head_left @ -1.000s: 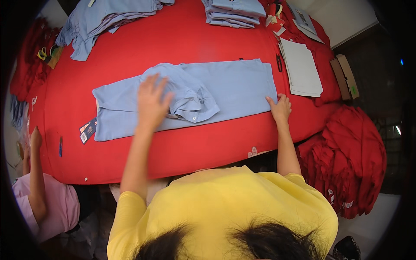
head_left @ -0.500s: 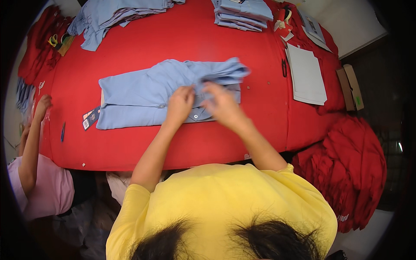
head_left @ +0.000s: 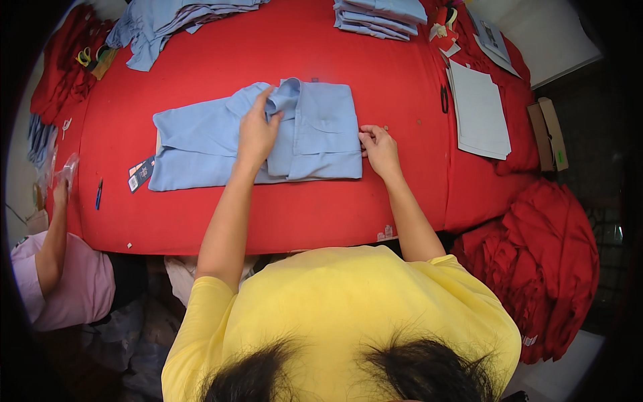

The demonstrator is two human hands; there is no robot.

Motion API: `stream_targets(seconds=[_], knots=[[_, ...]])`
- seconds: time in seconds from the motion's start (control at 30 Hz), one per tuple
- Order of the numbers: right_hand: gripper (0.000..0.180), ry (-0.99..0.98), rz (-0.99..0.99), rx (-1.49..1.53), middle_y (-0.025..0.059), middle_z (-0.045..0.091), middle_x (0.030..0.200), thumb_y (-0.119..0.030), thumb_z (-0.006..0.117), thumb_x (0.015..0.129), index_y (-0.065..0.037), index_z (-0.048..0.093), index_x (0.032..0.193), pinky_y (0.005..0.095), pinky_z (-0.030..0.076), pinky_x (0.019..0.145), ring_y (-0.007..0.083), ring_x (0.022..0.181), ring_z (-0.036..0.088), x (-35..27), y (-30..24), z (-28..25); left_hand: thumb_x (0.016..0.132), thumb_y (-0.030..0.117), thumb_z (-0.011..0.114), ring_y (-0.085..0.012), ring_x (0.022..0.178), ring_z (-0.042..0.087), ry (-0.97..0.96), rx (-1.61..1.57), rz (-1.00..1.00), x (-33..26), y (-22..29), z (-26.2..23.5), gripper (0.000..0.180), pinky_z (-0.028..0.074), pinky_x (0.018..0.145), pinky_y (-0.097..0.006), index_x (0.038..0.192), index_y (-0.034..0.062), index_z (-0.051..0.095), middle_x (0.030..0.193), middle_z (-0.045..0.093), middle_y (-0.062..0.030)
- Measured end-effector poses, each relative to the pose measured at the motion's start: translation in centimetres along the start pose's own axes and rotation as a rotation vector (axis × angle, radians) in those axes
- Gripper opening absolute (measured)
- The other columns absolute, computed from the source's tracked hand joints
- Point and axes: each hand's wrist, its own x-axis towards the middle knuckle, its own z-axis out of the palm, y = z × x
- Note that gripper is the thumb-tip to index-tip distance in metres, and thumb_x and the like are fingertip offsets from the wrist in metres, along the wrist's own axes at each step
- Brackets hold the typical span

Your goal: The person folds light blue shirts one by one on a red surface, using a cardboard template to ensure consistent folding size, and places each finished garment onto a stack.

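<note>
A light blue shirt point(head_left: 328, 127) lies folded on the red-covered table in front of me. Its right part is turned over into a flat panel, with a loose curled fold standing up near the middle. My left hand point(head_left: 256, 136) rests on the shirt beside that fold, fingers stretched and thumb apart. At the panel's right edge, my right hand point(head_left: 380, 149) has its fingers bent and pinching the cloth border. A dark hang tag point(head_left: 140, 175) sticks out at the shirt's left end.
Stacked blue shirts point(head_left: 380, 18) and a looser blue pile point(head_left: 181, 20) lie at the back. White sheets point(head_left: 477, 114) and black scissors point(head_left: 444, 99) are on the right, a blue pen point(head_left: 99, 194) on the left. Another person's hand point(head_left: 61, 191) is at far left; red cloth point(head_left: 536, 268) hangs at right.
The shirt's right end has been folded over to the left into a neat panel. My left hand has moved up and left, my right hand right to the shirt's edge.
</note>
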Motion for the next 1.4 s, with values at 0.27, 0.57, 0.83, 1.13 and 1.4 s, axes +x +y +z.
stream_targets(seconds=[0.27, 0.57, 0.83, 1.13, 1.4], knots=[[0.024, -0.350, 0.043, 0.183, 0.0105, 0.062, 0.093, -0.024, 0.059, 0.089, -0.002, 0.061, 0.100, 0.0310, 0.047, 0.078, 0.0193, 0.088, 0.061, 0.7, -1.6, 1.1, 0.088, 0.029, 0.065, -0.0334, 0.112, 0.053, -0.279, -0.110, -0.124, -4.1, 3.5, 6.1, 0.046, 0.042, 0.095, -0.039, 0.122, -0.0002, 0.055, 0.119, 0.056, -0.0231], [0.036, -0.631, -0.109, 1.188, 0.0216, 0.046, 0.135, -0.028, 0.041, 0.096, -0.007, 0.042, 0.126, 0.0441, 0.038, 0.102, 0.0361, 0.120, 0.051, -0.6, -4.4, 2.4, 0.085, 0.031, 0.067, -0.0149, 0.074, 0.059, -0.197, -0.385, -0.306, -0.5, 0.8, -5.9, 0.041, 0.049, 0.071, -0.030, 0.111, 0.0006, 0.063, 0.091, 0.066, -0.0059], [0.044, -0.781, 0.272, 0.660, 0.0198, 0.050, 0.126, -0.019, 0.049, 0.097, 0.000, 0.035, 0.135, 0.0404, 0.054, 0.089, 0.0305, 0.104, 0.062, -0.7, -3.1, 6.3, 0.082, 0.053, 0.064, -0.0299, 0.109, 0.057, 0.068, 0.066, -0.932, 0.5, -16.7, -23.4, 0.067, 0.044, 0.094, -0.040, 0.123, 0.0003, 0.059, 0.114, 0.061, -0.0198], [0.056, -0.723, -0.168, 0.163, 0.0216, 0.040, 0.139, -0.019, 0.054, 0.094, 0.000, 0.031, 0.141, 0.0429, 0.044, 0.100, 0.0336, 0.119, 0.050, 0.1, -7.1, 11.7, 0.077, 0.041, 0.075, -0.0372, 0.100, 0.057, 0.173, 0.630, -0.486, -0.9, -17.1, -17.9, 0.051, 0.046, 0.085, -0.043, 0.103, 0.0003, 0.060, 0.109, 0.058, -0.0201], [0.069, -0.243, -0.530, -0.839, 0.0208, 0.023, 0.153, -0.051, 0.046, 0.093, -0.008, 0.033, 0.145, 0.0652, 0.012, 0.110, 0.0427, 0.142, 0.015, 6.5, -5.9, 11.1, 0.076, 0.024, 0.079, -0.0286, 0.054, 0.061, 0.183, 0.280, -0.458, -5.4, -8.3, -6.5, 0.036, 0.046, 0.051, -0.040, 0.073, -0.0013, 0.053, 0.062, 0.060, -0.0159]])
